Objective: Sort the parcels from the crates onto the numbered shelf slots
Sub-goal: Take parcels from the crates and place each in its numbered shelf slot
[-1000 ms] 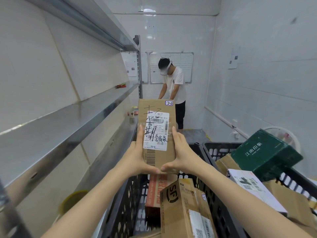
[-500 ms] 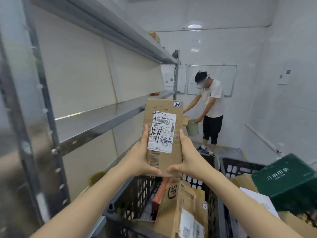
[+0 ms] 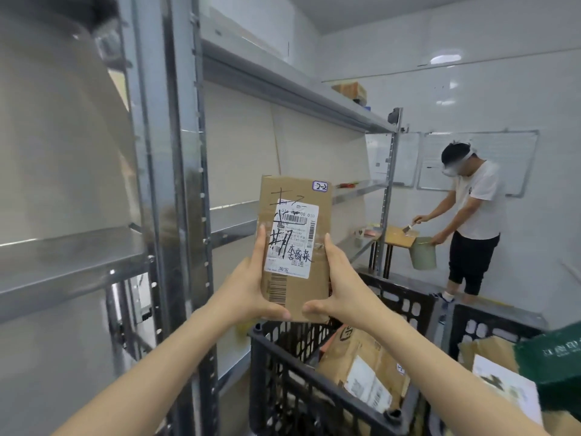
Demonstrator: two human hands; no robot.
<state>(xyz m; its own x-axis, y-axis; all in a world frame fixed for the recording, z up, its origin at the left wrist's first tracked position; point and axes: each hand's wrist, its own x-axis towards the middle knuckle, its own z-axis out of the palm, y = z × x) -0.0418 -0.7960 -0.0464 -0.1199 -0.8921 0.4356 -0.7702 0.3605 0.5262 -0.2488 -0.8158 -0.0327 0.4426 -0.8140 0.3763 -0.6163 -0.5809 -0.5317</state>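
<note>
Aloft: parcel (image 3: pixel 294 247) held between left hand (image 3: pixel 248 291), right hand (image 3: pixel 339 287)

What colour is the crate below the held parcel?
Black: the crate below the parcel, head view.

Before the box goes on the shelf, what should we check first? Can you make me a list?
1. Hold: the left hand and the right hand both grip the box by its sides, with the thumbs at its bottom edge: ok.
2. The sticker on the box's top corner reads 2-2: ok.
3. Matching number on the shelf: no slot numbers are visible: cannot tell.
4. Room on the shelf: bare metal shows beside the box: ok.
5. The box is held up above the crate: ok.
6. The other person stands far back, out of the way: ok.
</note>
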